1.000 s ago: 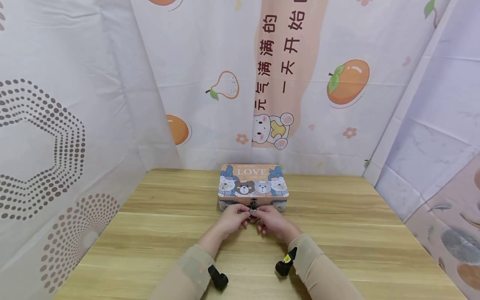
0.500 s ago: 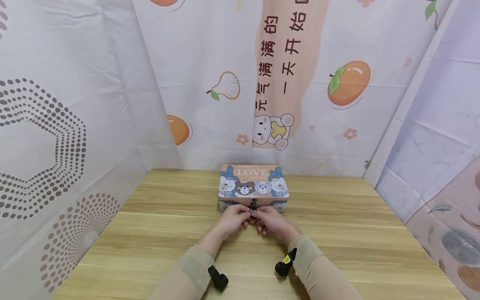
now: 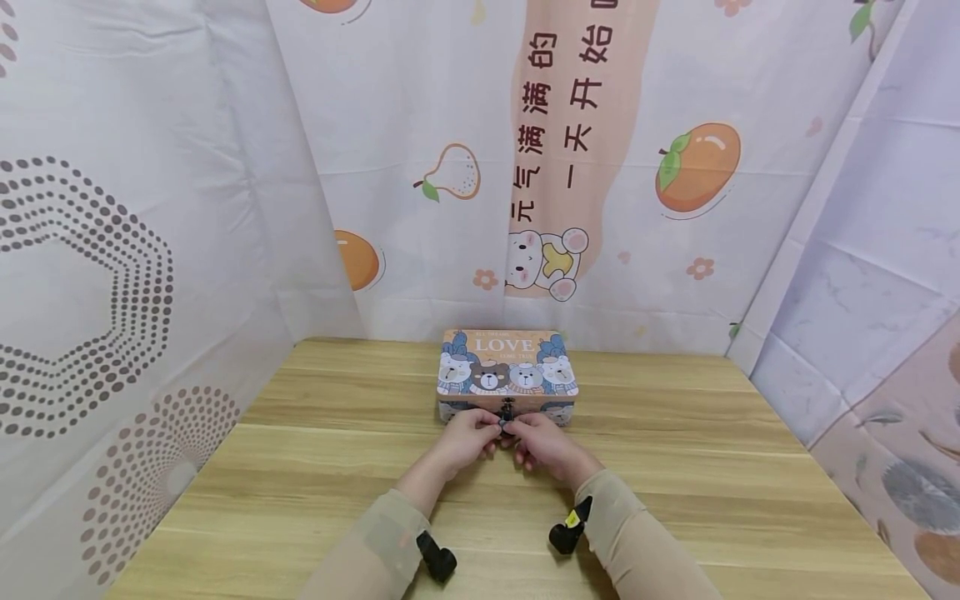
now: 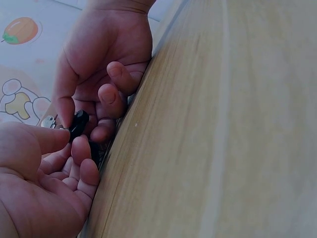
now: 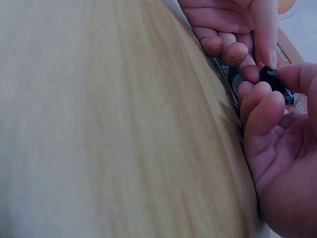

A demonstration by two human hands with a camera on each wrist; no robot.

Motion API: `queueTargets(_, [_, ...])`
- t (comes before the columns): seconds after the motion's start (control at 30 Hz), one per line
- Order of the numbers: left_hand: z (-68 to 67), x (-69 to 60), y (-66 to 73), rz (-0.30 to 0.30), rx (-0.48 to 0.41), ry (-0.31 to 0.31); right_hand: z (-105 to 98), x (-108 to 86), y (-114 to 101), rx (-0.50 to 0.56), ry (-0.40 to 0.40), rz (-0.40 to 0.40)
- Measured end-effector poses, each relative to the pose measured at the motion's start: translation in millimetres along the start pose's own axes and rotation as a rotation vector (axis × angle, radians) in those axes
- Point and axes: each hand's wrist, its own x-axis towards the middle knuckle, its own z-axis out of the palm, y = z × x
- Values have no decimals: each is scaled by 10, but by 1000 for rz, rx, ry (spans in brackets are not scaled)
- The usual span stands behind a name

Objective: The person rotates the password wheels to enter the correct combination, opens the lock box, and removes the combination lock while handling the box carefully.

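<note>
In the head view a tin box (image 3: pixel 508 367) with bears and the word LOVE on its shut lid stands on the table. A dark latch (image 3: pixel 508 405) sits at the middle of its front. What looks like a small black padlock (image 4: pixel 78 125) is at the latch, partly covered by fingers. My left hand (image 3: pixel 461 437) pinches it from the left with thumb and fingers. From the other side my right hand (image 3: pixel 547 442) pinches it too, its thumb pressed against the black body (image 5: pixel 276 84). The other fingers of both hands are curled loosely below.
The wooden table (image 3: pixel 337 475) spreads around the box on all sides. Behind it hangs a fruit-printed curtain (image 3: pixel 420 250), with more cloth at left and right. A black wrist camera (image 3: pixel 435 557) is strapped to each sleeve.
</note>
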Motion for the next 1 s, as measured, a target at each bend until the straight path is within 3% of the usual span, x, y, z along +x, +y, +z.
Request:
queueTargets(0.37, [-3,-1,0,8,-6,-8,-1,-1,-21,-6,1,21])
queueTargets(1.0, [-1,-20,38,-1,-5,5,-77,-8,6,139,-10,23])
